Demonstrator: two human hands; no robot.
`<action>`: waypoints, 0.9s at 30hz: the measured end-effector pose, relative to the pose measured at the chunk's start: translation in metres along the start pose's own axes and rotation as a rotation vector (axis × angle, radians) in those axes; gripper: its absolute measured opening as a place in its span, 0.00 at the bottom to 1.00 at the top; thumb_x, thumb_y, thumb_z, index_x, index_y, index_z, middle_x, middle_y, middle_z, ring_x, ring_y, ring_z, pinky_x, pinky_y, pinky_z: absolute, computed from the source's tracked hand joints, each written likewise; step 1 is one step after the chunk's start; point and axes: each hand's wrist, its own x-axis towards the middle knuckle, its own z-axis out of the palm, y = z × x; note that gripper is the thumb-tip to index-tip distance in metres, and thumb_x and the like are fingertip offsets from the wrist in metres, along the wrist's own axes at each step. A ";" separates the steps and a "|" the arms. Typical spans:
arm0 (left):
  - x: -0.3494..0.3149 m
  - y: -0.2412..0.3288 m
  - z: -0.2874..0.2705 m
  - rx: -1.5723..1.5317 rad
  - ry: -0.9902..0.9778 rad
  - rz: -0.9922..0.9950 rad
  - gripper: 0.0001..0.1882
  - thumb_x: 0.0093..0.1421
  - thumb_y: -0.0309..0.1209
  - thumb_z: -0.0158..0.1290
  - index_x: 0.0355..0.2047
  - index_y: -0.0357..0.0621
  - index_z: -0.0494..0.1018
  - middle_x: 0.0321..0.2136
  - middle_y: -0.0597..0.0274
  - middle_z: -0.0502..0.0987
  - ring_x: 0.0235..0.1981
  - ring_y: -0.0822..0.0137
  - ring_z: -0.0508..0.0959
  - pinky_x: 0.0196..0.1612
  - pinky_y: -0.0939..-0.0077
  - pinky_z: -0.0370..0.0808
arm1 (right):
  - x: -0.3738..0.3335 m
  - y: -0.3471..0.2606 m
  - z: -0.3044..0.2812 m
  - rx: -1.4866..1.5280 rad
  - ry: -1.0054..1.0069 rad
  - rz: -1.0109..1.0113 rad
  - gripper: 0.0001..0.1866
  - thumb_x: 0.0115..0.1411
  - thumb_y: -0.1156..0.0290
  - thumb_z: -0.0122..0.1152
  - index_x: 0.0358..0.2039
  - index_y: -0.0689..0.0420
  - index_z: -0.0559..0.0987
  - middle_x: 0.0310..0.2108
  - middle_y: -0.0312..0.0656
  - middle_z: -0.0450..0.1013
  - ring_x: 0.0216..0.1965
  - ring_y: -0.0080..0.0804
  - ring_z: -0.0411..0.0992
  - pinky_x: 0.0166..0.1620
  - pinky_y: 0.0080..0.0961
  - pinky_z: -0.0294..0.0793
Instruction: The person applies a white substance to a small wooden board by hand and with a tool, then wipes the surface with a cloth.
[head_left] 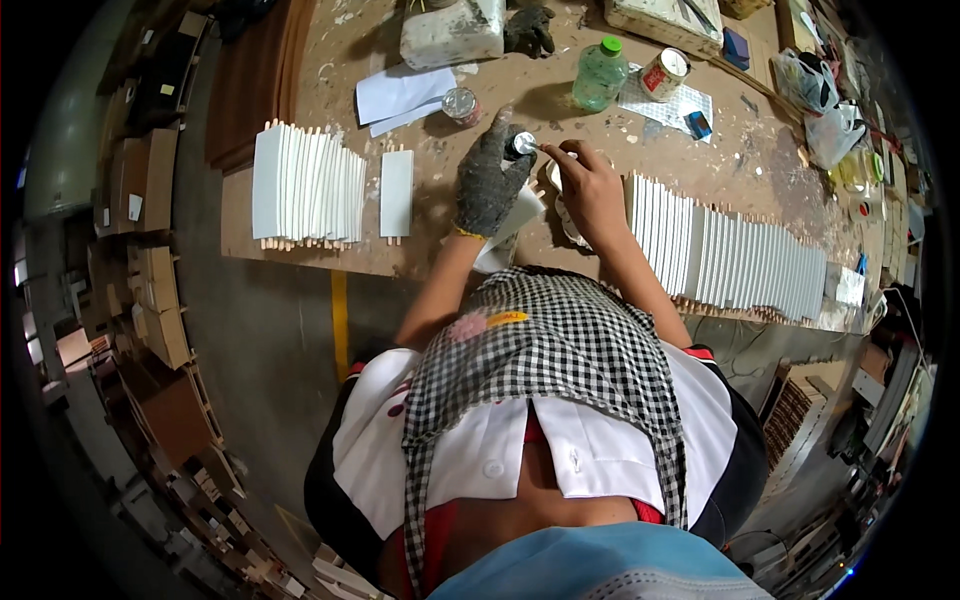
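My gloved left hand (488, 180), in dark grey knit, is closed around one small round pot (522, 145) with a dark side and a pale top, above the middle of the desk (335, 100). My bare right hand (590, 190) pinches one thin stick (540, 149), its tip at the pot's top; whether it touches, I cannot tell.

White slats with wooden pegs at their ends stand in two groups along the near edge: a stack (310, 190) by the left corner and a longer row (740, 250) toward the right corner, both too tightly packed to count. One single white slat (397, 193) lies beside the stack.

Toward the far edge I have one clear green plastic bottle (598, 80) with a bright green cap, one white tub (664, 76) bearing a red printed label, and one small squat jar (462, 106); I cannot make out their contents. Two white sheets of paper (395, 92) overlap near the jar.
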 end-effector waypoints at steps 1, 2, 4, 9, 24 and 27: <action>-0.002 0.000 -0.002 0.003 0.002 -0.005 0.36 0.58 0.33 0.63 0.66 0.46 0.63 0.42 0.47 0.80 0.42 0.50 0.81 0.45 0.59 0.78 | 0.000 -0.005 -0.002 -0.005 0.010 -0.007 0.19 0.55 0.78 0.60 0.49 0.54 0.80 0.42 0.41 0.74 0.38 0.42 0.75 0.42 0.34 0.76; -0.004 0.001 -0.004 0.008 -0.009 -0.012 0.36 0.57 0.31 0.64 0.65 0.45 0.64 0.44 0.50 0.80 0.43 0.51 0.81 0.46 0.61 0.78 | 0.000 -0.005 0.001 -0.002 0.007 -0.009 0.19 0.55 0.78 0.60 0.49 0.54 0.80 0.42 0.41 0.74 0.38 0.42 0.75 0.42 0.34 0.76; -0.007 0.003 -0.006 0.006 -0.020 -0.015 0.37 0.56 0.30 0.65 0.65 0.44 0.64 0.45 0.52 0.81 0.44 0.53 0.81 0.48 0.63 0.78 | -0.002 -0.008 0.001 0.010 0.000 -0.022 0.20 0.55 0.78 0.60 0.50 0.55 0.80 0.42 0.42 0.74 0.38 0.42 0.75 0.42 0.35 0.76; -0.011 0.005 -0.008 0.037 0.012 0.009 0.37 0.56 0.30 0.65 0.65 0.45 0.64 0.45 0.50 0.80 0.44 0.53 0.81 0.47 0.62 0.78 | -0.005 -0.009 0.000 0.002 -0.022 -0.051 0.21 0.55 0.79 0.60 0.51 0.55 0.79 0.43 0.41 0.74 0.39 0.43 0.75 0.43 0.34 0.76; -0.015 0.006 -0.014 -0.065 -0.008 -0.008 0.38 0.56 0.28 0.65 0.66 0.43 0.63 0.47 0.53 0.81 0.48 0.57 0.80 0.51 0.64 0.76 | -0.008 -0.010 0.008 0.361 -0.003 0.163 0.15 0.57 0.81 0.61 0.46 0.62 0.81 0.39 0.42 0.76 0.35 0.38 0.77 0.41 0.29 0.76; -0.017 0.008 -0.017 -0.106 -0.024 -0.030 0.38 0.56 0.27 0.64 0.66 0.43 0.63 0.49 0.53 0.80 0.49 0.57 0.80 0.52 0.65 0.76 | -0.012 0.009 0.015 0.673 -0.053 0.401 0.10 0.61 0.79 0.61 0.44 0.65 0.81 0.36 0.42 0.77 0.34 0.29 0.76 0.39 0.23 0.74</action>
